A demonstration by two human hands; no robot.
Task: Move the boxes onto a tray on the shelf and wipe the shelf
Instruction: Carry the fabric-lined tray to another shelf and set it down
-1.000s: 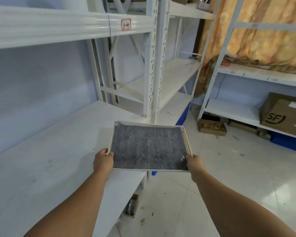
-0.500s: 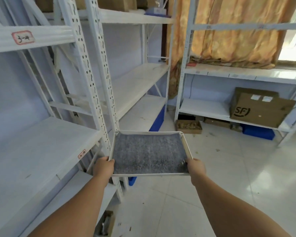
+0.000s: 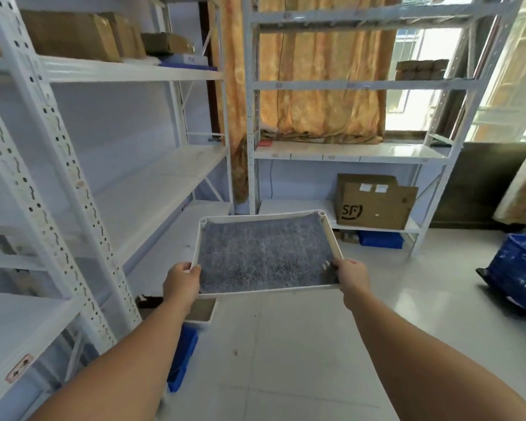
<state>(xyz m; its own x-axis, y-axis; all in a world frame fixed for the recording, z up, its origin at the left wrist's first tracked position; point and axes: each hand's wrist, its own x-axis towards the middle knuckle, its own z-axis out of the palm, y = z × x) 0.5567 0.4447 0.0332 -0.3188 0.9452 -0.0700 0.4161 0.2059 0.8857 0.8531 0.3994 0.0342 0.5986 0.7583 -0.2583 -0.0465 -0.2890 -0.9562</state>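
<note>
Both hands grip one white-rimmed tray (image 3: pixel 329 238) lined with grey cloth — the left hand (image 3: pixel 181 282) closed on its near-left corner, the right hand (image 3: pixel 351 276) closed on its near-right corner. The tray hangs level over the floor, between the left shelf (image 3: pixel 152 189) and a far shelf carrying a cardboard box (image 3: pixel 375 202).

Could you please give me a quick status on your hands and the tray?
Left hand and right hand each grip a near corner. Tray held level over the floor, no boxes in it. Nothing in the way.
</note>
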